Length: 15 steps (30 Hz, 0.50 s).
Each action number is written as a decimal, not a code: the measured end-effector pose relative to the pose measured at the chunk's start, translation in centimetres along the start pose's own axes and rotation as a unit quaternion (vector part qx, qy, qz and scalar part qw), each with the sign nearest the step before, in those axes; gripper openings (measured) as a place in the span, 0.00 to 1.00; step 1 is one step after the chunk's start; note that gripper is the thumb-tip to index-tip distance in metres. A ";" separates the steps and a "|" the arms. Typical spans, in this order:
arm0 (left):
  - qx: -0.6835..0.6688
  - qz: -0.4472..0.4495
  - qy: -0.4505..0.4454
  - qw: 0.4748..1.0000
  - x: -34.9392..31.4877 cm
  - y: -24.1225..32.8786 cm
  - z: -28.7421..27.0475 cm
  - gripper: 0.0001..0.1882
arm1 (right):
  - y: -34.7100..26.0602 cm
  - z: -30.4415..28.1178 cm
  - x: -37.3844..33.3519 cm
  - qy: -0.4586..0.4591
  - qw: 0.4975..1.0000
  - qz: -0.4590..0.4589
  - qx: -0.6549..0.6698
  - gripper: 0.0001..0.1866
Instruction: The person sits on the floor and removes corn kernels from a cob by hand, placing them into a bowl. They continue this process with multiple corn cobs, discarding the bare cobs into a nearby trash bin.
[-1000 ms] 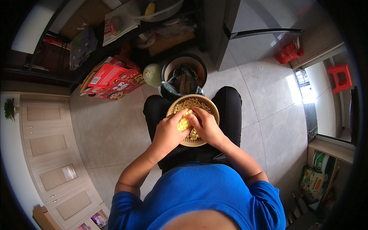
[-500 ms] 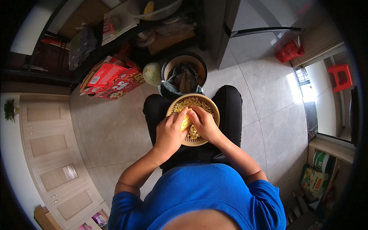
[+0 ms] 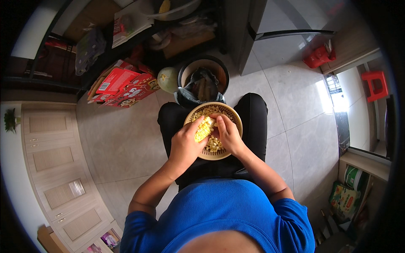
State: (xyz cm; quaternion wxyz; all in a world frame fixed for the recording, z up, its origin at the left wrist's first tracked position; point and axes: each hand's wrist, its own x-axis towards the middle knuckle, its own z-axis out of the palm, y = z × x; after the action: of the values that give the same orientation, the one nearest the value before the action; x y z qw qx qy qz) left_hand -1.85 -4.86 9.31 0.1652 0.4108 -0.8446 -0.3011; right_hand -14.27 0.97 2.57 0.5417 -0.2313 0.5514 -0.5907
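A yellow corn cob (image 3: 203, 130) is gripped in my left hand (image 3: 185, 143), tilted above a round tan basket (image 3: 238, 119). Part of the cob's upper end looks pale and bare of kernels. My right hand (image 3: 228, 135) is curled beside that end, its fingertips close to it; whether kernels lie inside this hand is hidden. Loose corn kernels (image 3: 214, 145) cover much of the basket's bottom. The basket rests between my thighs, on black trousers.
Just beyond the basket stands a bin (image 3: 224, 76) with a dark plastic bag (image 3: 185, 98) at its near rim. A pale green melon (image 3: 168, 80) and red cartons (image 3: 128, 88) lie left of it. A grey refrigerator (image 3: 278, 50) stands at the far right.
My right hand has drawn back a little to the right from the cob, and its fingers have curled. More of the cob shows in my left hand.
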 end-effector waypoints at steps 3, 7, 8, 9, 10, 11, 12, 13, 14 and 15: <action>-0.118 -0.072 -0.059 0.989 0.4 -0.9 -0.7 0.25 | -0.4 -1.0 0.1 -0.043 0.999 0.025 -0.003 0.16; -0.019 -0.052 -0.067 0.996 0.4 -0.8 -0.9 0.25 | -0.4 0.1 0.3 -0.012 0.976 -0.160 -0.146 0.12; -0.020 -0.053 -0.068 0.996 0.4 -0.8 -0.9 0.25 | -1.3 -0.2 -0.2 -0.008 0.969 -0.131 -0.207 0.12; -0.020 -0.052 -0.068 0.996 0.4 -0.7 -0.9 0.25 | -1.4 -0.2 -0.2 0.000 0.954 -0.175 -0.244 0.11; -0.020 -0.051 -0.069 0.996 0.4 -0.7 -0.9 0.25 | -1.5 -0.2 -0.3 0.007 0.935 -0.219 -0.279 0.11; -0.010 -0.047 -0.065 0.997 0.5 -0.6 -0.9 0.25 | -1.6 -0.2 -0.3 0.014 0.913 -0.263 -0.313 0.11; -0.001 -0.043 -0.062 0.997 0.5 -0.6 -0.8 0.25 | -1.6 -0.3 -0.3 0.018 0.896 -0.296 -0.332 0.10; 0.009 -0.039 -0.059 0.997 0.5 -0.5 -0.7 0.25 | -1.6 -0.2 -0.3 0.015 0.901 -0.285 -0.327 0.09; 0.017 -0.038 -0.054 0.998 0.5 -0.4 -0.6 0.25 | -1.7 -0.2 -0.4 0.012 0.906 -0.274 -0.322 0.08; 0.026 -0.037 -0.049 0.998 0.5 -0.3 -0.6 0.25 | -1.8 -0.1 -0.4 0.010 0.911 -0.264 -0.317 0.07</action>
State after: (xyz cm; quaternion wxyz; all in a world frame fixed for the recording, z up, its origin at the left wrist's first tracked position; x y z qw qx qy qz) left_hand -1.66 -5.60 9.55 0.1020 0.4308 -0.8432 -0.3049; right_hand -14.89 1.01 4.32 0.2591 -0.5223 0.6338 -0.5083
